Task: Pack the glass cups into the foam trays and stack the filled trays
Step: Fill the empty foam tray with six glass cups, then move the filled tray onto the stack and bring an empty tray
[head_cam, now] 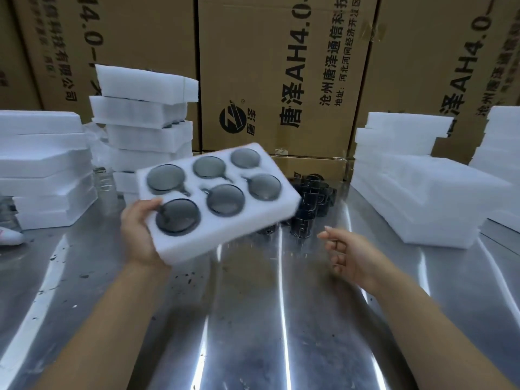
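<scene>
Head view: likely steel table point(253, 333), cartons point(267, 66)

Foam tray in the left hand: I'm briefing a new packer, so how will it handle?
Probably stiff: the foam tray looks flat though the left hand grips only one corner. Likely far-side heavy with six glass cups. They sit sunk in holes, so probably won't slide.

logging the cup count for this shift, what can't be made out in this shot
Head view only:
- loose cups: partly behind the held foam tray; count unclear.
- left hand: its fingers are under the tray.
- back-left tray stack: foam walls hide the contents.
- far-right foam stack: cut off by the frame edge.
</scene>
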